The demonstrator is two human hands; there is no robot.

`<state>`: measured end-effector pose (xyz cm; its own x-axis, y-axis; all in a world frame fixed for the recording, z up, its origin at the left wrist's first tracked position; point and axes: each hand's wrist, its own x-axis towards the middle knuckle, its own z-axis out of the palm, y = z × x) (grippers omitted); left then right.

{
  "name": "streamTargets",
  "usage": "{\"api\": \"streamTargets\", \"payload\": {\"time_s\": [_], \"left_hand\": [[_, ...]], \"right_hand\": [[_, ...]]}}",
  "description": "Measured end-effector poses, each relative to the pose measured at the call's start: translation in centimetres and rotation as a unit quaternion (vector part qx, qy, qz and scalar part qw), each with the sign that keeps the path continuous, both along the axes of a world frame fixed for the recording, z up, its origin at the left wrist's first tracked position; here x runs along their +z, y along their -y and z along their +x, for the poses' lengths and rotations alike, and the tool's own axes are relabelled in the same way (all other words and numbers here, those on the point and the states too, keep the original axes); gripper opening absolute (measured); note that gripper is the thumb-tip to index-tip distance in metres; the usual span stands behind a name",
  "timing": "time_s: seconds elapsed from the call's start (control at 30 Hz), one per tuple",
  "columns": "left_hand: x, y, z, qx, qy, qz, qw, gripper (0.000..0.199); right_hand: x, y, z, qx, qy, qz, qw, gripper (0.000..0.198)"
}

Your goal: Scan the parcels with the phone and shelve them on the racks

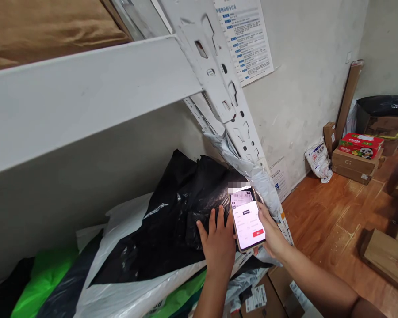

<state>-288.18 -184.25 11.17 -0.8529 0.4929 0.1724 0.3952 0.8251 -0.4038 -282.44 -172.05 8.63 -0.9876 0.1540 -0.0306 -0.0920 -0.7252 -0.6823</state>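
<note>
The right hand [271, 233] grips the phone [248, 218]; the left [219, 243] lies spread on the black bag [172, 229]. Keep both steady.

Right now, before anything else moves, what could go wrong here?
The phone could slip, since only the right hand seems to grip it. The black bag might slide if the left hand, fingers spread on it, pushes hard: it lies at a slant over a glossy white bag.
</note>
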Motion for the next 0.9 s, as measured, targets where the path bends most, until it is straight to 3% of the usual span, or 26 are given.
{"api": "streamTargets", "payload": {"time_s": [0.9], "left_hand": [[-0.26, 0.53, 0.26, -0.009, 0.004, 0.016, 1.000, 0.056]], "right_hand": [[-0.25, 0.03, 0.07, 0.012, -0.012, -0.004, 1.000, 0.086]]}}
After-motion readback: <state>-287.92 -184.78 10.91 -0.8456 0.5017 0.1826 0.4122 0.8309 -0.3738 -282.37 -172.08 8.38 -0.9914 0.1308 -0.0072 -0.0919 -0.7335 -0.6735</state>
